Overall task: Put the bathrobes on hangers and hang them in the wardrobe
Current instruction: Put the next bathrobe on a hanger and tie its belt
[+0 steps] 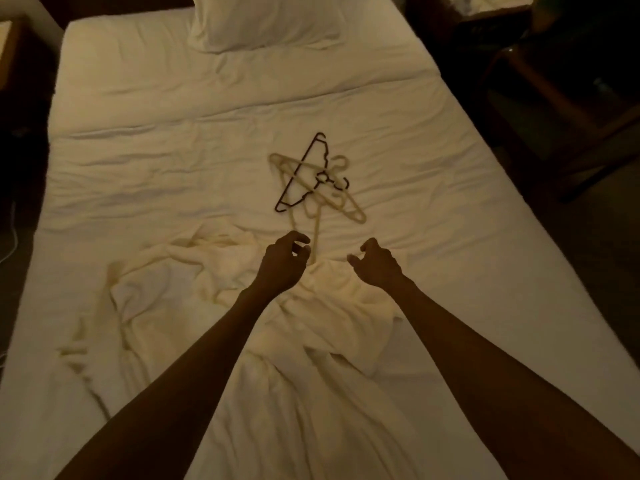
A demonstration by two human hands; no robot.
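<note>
The left hand hovers over the top edge of the bathrobe, fingers loosely curled and parted, closed round nothing. The tip of a cream hanger lies just beside its fingertips at 2 o'clock; whether they touch it I cannot tell. The right hand hangs near it at 3 o'clock, half open, thumb and fingers apart, holding nothing.

Under both forearms, from 6 o'clock round to 8 o'clock, the bathrobe lies crumpled on the bed, with its belt trailing off toward 8 o'clock. It looks thick, soft and limp, probably fairly heavy for cloth. It will likely sag and fold wherever it is lifted, so the collar or shoulder seams look like the best places to grip, one hand on each, to open the neck for a hanger. How many robes are in the heap I cannot tell.

At 12 o'clock from the hands sits a tangled pile of hangers, the cream ones crossed under and over a dark hanger. They appear thin, light and stiff, likely plastic, and their hooks may snag one another. Taking one by the neck below the hook and lifting it slowly should free it.

Further out at 12 o'clock a pillow rests at the head of the bed. No wardrobe is in view
</note>
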